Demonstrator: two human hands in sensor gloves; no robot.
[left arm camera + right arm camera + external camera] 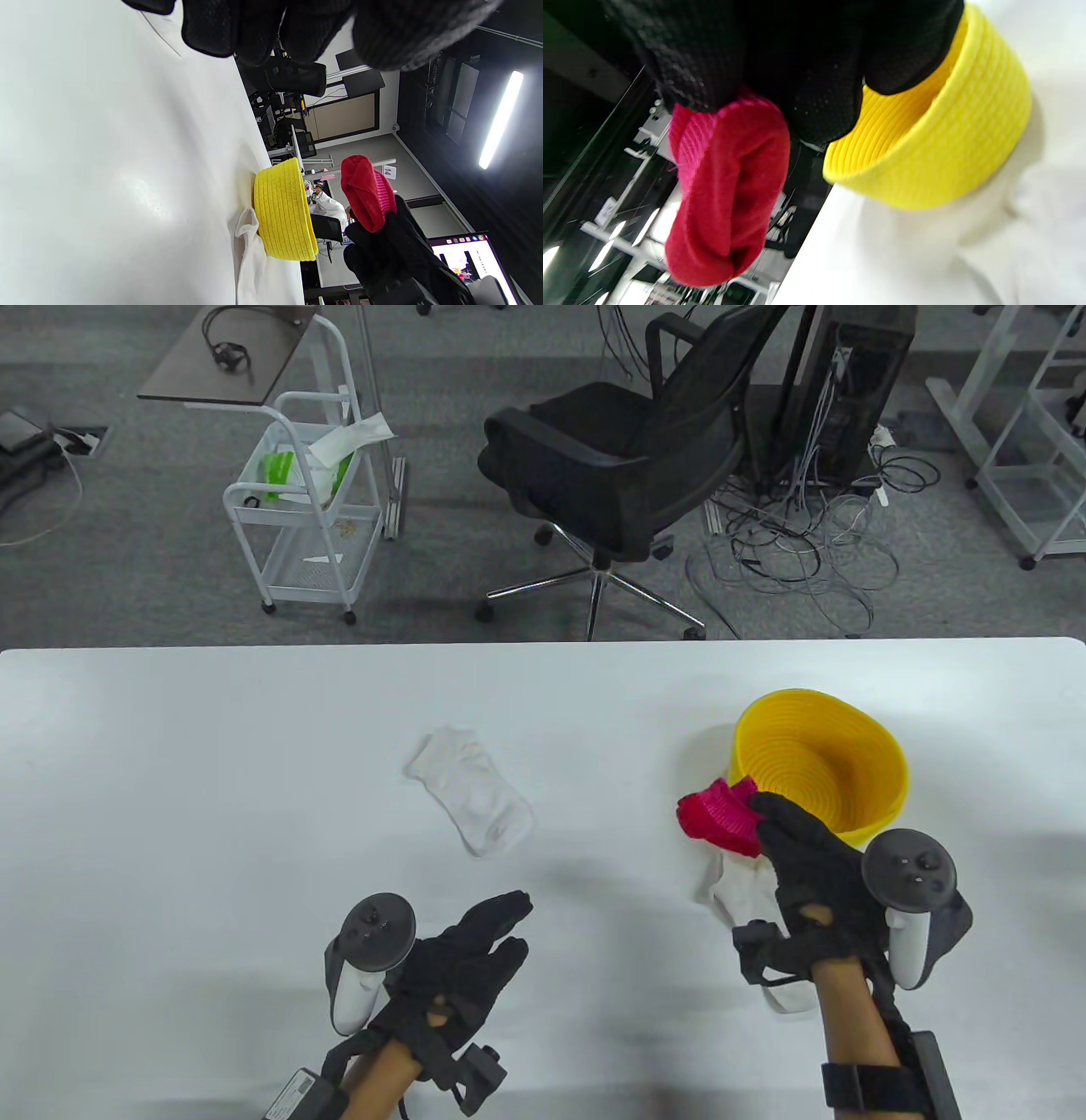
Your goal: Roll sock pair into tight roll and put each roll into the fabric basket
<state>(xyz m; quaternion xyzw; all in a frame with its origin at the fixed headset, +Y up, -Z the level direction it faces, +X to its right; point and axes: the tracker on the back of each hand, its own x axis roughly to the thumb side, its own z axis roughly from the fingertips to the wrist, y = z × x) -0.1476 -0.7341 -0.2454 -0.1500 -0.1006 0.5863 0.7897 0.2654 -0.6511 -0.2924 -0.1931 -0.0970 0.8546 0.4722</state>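
Note:
My right hand [785, 836] grips a rolled red sock pair [717, 819] and holds it in the air just left of the yellow fabric basket [874, 746]. The right wrist view has the red roll [725, 199] under my gloved fingers [814, 76], beside the basket's wall [950, 140]. In the left wrist view the roll [365, 192] hangs above the basket [282, 212]. A white sock [475, 797] lies flat mid-table. Another white sock [742, 895] lies under my right hand. My left hand [484, 937] hovers open, holding nothing, near the front edge.
The white table [170, 780] spreads wide to the left. Beyond its far edge stand a black office chair [619, 458], a white wire cart [305, 500] and a tangle of cables [806, 551] on the floor.

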